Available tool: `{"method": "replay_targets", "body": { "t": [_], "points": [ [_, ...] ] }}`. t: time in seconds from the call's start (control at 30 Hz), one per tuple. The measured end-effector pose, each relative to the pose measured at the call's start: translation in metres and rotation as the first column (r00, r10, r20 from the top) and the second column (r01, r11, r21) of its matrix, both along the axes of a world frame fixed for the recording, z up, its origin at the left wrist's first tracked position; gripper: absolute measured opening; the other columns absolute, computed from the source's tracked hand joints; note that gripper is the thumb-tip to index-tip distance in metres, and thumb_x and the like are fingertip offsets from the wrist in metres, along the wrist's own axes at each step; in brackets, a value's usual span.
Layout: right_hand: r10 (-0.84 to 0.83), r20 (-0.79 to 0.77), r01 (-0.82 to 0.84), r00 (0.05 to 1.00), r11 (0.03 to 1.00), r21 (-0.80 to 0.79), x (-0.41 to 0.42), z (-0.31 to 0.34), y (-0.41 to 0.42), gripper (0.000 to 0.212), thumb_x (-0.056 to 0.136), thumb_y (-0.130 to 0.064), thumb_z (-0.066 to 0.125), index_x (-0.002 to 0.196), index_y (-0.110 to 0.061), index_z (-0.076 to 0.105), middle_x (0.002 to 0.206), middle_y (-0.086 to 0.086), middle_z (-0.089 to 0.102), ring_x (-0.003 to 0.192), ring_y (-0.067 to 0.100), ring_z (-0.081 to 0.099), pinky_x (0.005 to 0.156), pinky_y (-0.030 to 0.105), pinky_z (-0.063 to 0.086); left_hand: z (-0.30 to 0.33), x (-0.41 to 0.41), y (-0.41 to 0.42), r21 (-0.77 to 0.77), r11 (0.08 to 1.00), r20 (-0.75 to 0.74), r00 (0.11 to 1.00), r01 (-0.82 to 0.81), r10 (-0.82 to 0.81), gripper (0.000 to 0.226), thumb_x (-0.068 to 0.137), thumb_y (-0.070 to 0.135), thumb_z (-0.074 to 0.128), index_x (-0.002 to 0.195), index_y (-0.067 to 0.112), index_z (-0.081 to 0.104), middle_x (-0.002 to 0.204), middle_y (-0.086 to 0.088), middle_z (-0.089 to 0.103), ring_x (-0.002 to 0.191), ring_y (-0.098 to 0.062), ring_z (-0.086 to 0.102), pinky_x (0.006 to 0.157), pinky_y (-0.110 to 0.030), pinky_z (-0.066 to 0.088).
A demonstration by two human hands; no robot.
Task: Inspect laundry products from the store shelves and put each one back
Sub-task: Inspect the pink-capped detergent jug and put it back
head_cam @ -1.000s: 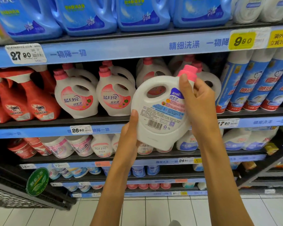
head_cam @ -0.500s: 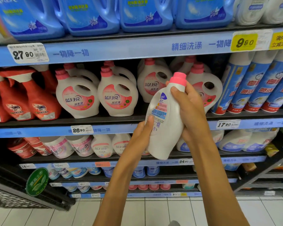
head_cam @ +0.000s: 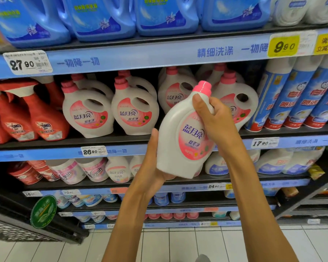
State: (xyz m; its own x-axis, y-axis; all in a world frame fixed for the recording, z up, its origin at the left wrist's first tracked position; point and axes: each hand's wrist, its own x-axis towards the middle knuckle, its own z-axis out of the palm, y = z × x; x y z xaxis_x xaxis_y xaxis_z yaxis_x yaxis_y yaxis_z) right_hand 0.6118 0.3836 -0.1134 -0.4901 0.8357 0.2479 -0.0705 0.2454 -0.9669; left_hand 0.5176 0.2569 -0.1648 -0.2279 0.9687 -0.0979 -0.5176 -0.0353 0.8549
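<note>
Both hands hold a white detergent bottle point(head_cam: 180, 137) with a pink cap point(head_cam: 202, 88) in front of the shelf point(head_cam: 121, 140). The left hand point(head_cam: 151, 167) cups its base from below; the right hand point(head_cam: 214, 120) wraps the neck, thumb across the front. The bottle tilts rightward, its pink label point(head_cam: 194, 137) facing the camera (matching bottles point(head_cam: 87, 110) stand on the shelf behind, beside red spray bottles point(head_cam: 42, 118)).
</note>
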Motion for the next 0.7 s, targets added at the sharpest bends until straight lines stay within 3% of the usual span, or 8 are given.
{"method": "replay_targets", "body": {
  "t": [0.13, 0.23, 0.3, 0.37, 0.47, 0.53, 0.63, 0.7],
  "points": [
    [-0.008, 0.048, 0.009, 0.999, 1.000, -0.019, -0.004, -0.003, 0.007, 0.036, 0.091, -0.048, 0.053, 0.077, -0.016, 0.054, 0.066, 0.001, 0.059, 0.056, 0.006, 0.056, 0.050, 0.020, 0.045, -0.002, 0.002, -0.002, -0.047, 0.999, -0.028, 1.000, -0.007, 0.006, 0.081, 0.053, 0.079, 0.068, 0.118, 0.031, 0.062, 0.119, -0.001, 0.069, 0.110, -0.019, 0.065, 0.080, -0.040, 0.058],
    [0.040, 0.012, -0.039, 0.999, 0.998, -0.046, 0.004, -0.009, 0.014, 0.033, 0.095, -0.047, 0.048, 0.074, -0.023, 0.058, 0.067, -0.008, 0.058, 0.060, 0.004, 0.054, 0.056, 0.017, 0.043, -0.001, 0.006, -0.001, -0.033, 0.999, 0.045, 0.998, -0.031, 0.033, 0.060, 0.072, 0.062, 0.065, 0.118, 0.024, 0.061, 0.116, -0.005, 0.070, 0.108, -0.021, 0.066, 0.078, -0.041, 0.058],
    [0.088, 0.024, -0.085, 0.996, 0.992, -0.094, 0.009, -0.017, 0.020, 0.015, 0.094, -0.042, 0.052, 0.096, -0.033, 0.063, 0.094, -0.013, 0.068, 0.083, 0.000, 0.064, 0.069, 0.016, 0.051, 0.000, 0.010, 0.002, 0.038, 0.997, 0.204, 0.977, -0.070, 0.061, 0.058, 0.082, 0.054, 0.056, 0.128, 0.019, 0.055, 0.126, -0.011, 0.064, 0.116, -0.026, 0.061, 0.081, -0.044, 0.056],
    [0.120, 0.024, -0.112, 0.992, 0.971, -0.213, 0.009, -0.026, 0.021, 0.018, 0.095, -0.032, 0.055, 0.109, -0.028, 0.064, 0.107, 0.000, 0.070, 0.092, 0.013, 0.068, 0.075, 0.028, 0.055, 0.000, 0.010, 0.004, 0.045, 0.995, 0.217, 0.973, -0.086, 0.074, 0.058, 0.084, 0.055, 0.049, 0.129, 0.018, 0.055, 0.123, -0.011, 0.066, 0.109, -0.027, 0.065, 0.071, -0.042, 0.058],
    [0.070, -0.066, -0.090, 0.995, 0.921, -0.380, 0.009, -0.033, 0.019, 0.018, 0.096, -0.016, 0.053, 0.103, -0.018, 0.069, 0.087, 0.002, 0.075, 0.075, 0.016, 0.071, 0.065, 0.029, 0.058, 0.003, 0.001, 0.003, -0.088, 0.990, -0.059, 0.993, -0.106, 0.101, 0.049, 0.082, 0.056, 0.049, 0.113, 0.021, 0.063, 0.101, -0.007, 0.074, 0.078, -0.021, 0.072, 0.046, -0.030, 0.053],
    [0.037, -0.085, -0.070, 0.996, 0.898, -0.435, 0.009, -0.032, 0.020, 0.017, 0.096, -0.016, 0.053, 0.095, -0.019, 0.069, 0.082, 0.002, 0.075, 0.071, 0.015, 0.071, 0.060, 0.028, 0.058, 0.004, -0.005, 0.002, -0.160, 0.977, -0.192, 0.975, -0.144, 0.112, 0.042, 0.085, 0.050, 0.052, 0.106, 0.016, 0.065, 0.090, -0.006, 0.076, 0.068, -0.018, 0.071, 0.044, -0.027, 0.052],
    [-0.006, -0.067, -0.028, 0.998, 0.868, -0.495, 0.010, -0.030, 0.021, 0.018, 0.096, -0.020, 0.053, 0.084, -0.015, 0.065, 0.061, 0.000, 0.070, 0.054, 0.012, 0.067, 0.051, 0.023, 0.053, 0.004, -0.006, 0.001, -0.177, 0.977, -0.136, 0.986, -0.121, 0.097, 0.045, 0.079, 0.046, 0.056, 0.108, 0.013, 0.065, 0.095, -0.008, 0.075, 0.076, -0.020, 0.072, 0.049, -0.036, 0.058],
    [-0.006, -0.070, -0.034, 0.998, 0.832, -0.553, 0.010, -0.029, 0.021, 0.020, 0.096, -0.019, 0.052, 0.078, -0.012, 0.058, 0.054, 0.002, 0.064, 0.049, 0.012, 0.062, 0.048, 0.021, 0.049, 0.002, -0.005, 0.001, -0.164, 0.981, -0.061, 0.994, -0.103, 0.095, 0.044, 0.079, 0.046, 0.057, 0.111, 0.017, 0.065, 0.105, -0.009, 0.074, 0.088, -0.024, 0.071, 0.068, -0.050, 0.060]
  ]
}}
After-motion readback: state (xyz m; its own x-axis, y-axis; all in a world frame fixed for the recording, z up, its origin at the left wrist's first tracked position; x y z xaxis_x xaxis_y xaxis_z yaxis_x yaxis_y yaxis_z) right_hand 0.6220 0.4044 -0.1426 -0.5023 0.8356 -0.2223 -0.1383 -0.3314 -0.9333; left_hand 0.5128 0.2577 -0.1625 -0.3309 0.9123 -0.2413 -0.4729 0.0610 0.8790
